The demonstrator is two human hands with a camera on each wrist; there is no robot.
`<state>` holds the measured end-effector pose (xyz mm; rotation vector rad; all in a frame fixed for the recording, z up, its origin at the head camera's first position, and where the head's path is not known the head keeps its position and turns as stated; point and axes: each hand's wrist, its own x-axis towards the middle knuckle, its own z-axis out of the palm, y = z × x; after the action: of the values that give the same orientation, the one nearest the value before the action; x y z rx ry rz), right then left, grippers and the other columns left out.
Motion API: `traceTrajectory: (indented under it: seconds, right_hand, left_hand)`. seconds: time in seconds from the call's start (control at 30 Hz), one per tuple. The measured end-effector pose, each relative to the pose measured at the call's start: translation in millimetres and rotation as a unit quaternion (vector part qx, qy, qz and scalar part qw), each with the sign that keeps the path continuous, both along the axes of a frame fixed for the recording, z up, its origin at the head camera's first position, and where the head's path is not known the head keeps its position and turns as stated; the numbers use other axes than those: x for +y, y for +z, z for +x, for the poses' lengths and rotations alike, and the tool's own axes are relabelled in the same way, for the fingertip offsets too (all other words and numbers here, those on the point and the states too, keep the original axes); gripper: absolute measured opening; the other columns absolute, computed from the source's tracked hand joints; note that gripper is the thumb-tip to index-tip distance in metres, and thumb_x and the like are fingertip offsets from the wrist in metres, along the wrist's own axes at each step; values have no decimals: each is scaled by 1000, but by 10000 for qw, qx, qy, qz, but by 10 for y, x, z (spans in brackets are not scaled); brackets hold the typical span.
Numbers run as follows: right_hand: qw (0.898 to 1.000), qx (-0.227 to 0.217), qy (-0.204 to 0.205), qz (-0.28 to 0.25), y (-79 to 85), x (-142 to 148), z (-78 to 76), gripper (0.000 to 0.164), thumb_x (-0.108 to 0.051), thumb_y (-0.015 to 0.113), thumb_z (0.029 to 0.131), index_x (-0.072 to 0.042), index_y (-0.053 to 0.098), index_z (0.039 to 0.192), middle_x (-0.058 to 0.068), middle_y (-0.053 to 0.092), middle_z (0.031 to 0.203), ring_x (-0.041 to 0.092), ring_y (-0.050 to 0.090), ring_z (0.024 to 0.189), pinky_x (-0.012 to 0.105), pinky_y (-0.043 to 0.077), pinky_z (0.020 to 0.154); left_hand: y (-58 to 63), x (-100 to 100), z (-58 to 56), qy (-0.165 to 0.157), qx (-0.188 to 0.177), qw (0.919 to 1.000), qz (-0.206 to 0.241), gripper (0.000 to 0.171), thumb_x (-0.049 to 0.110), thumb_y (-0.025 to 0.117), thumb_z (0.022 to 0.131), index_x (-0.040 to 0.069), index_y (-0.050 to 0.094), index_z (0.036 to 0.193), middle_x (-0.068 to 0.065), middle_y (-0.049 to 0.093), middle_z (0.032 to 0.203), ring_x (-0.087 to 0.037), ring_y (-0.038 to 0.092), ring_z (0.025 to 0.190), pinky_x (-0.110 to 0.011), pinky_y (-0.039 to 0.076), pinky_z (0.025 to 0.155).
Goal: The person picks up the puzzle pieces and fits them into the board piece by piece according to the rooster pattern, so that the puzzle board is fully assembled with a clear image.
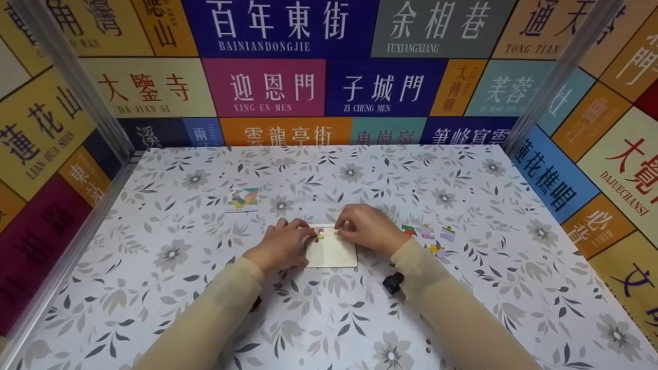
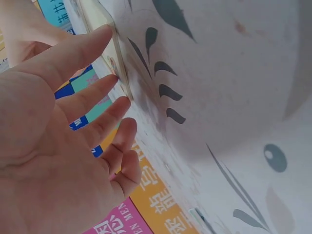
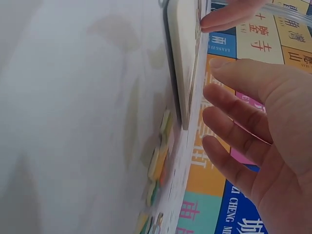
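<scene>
A pale, shallow wooden puzzle tray (image 1: 339,257) lies flat on the table before me. One small colourful jigsaw piece (image 1: 320,234) sits at its far left corner. My left hand (image 1: 282,244) is at the tray's left side, fingertips by that piece and thumb at the near left corner; in the left wrist view its fingers (image 2: 105,117) reach towards the tray's edge, fairly straight. Over the tray's far right part hovers my right hand (image 1: 367,226). The right wrist view shows that hand's fingers (image 3: 234,117) apart and loosely bent, with nothing between them.
Several loose jigsaw pieces (image 1: 425,232) lie right of the tray, partly behind my right wrist. A colourful picture piece or group of pieces (image 1: 243,199) lies at the far left. A flowered cloth (image 1: 329,318) covers the table; printed panels (image 1: 264,87) stand behind it.
</scene>
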<state>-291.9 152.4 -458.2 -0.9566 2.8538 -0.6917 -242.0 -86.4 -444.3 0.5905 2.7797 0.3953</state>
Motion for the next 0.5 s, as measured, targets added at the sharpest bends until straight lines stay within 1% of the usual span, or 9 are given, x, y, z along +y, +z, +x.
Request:
traceTrajectory:
  seconds: [0.17, 0.23, 0.4, 0.5]
  right_hand:
    - [9995, 273, -57, 146, -33, 111, 52, 10, -22, 75, 95, -17, 80, 100, -3, 72, 99, 15, 59, 88, 36, 52, 79]
    - [9992, 371, -41, 148, -44, 156, 68, 10, -23, 74, 95, -16, 80, 100, -2, 72, 99, 16, 60, 90, 37, 52, 81]
    - [9993, 351, -143, 52, -36, 257, 98, 11, -24, 73, 97, -17, 81, 100, -2, 72, 103, 18, 64, 98, 40, 55, 88]
    - [9994, 244, -230, 16, -14, 299, 106, 12, -25, 73, 97, -17, 81, 101, -3, 72, 106, 18, 65, 103, 42, 55, 92]
  left_hand:
    - [-3, 3, 18, 50, -126, 9999, 99, 59, 24, 85, 85, 20, 63, 140, -5, 52, 150, -34, 44, 133, -55, 37, 110]
    - [-5, 1, 26, 35, -121, 9999, 109, 59, 25, 85, 86, 20, 63, 140, -5, 52, 150, -34, 44, 133, -56, 37, 110]
    - [3, -17, 40, -67, 66, 9999, 125, 58, 25, 85, 86, 19, 64, 139, -7, 53, 149, -38, 46, 128, -57, 40, 106]
    - [21, -28, 37, -57, 56, 9999, 108, 57, 25, 85, 86, 19, 64, 139, -7, 53, 149, -38, 45, 128, -57, 40, 106]
